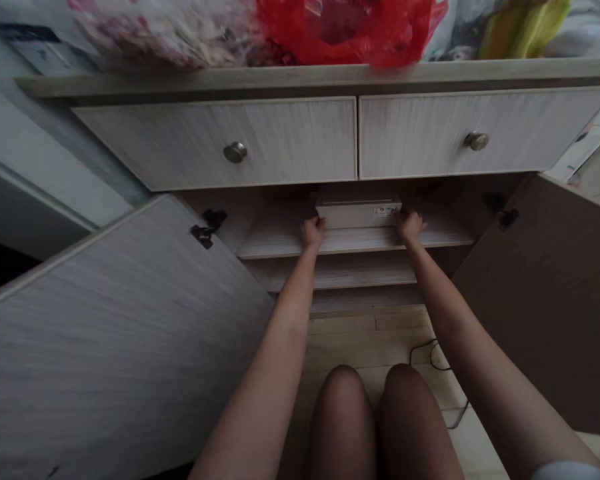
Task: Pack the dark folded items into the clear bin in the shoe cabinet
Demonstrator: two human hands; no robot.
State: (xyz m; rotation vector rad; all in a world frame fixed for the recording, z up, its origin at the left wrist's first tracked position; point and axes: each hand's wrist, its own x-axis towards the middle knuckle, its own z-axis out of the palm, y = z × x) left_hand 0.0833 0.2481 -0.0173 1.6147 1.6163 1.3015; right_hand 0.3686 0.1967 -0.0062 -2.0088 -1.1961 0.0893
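Observation:
A pale, flat box point(350, 215) with a small label at its front right sits on the upper shelf point(275, 241) inside the cabinet. My left hand point(312, 233) grips the box's left front corner, its fingers curled against the side. At the opposite end, my right hand point(410, 225) holds the right front corner in the same way. Both arms reach forward between the swung-out doors. The back of the box lies in shadow under the drawers.
The left door point(130, 347) and right door point(550, 293) stand wide on either side. Two drawers with round knobs point(235, 153) are closed above. A red plastic bag point(350, 40) and other bags crowd the cabinet top point(205, 80). A dark cable point(463, 417) lies on the floor.

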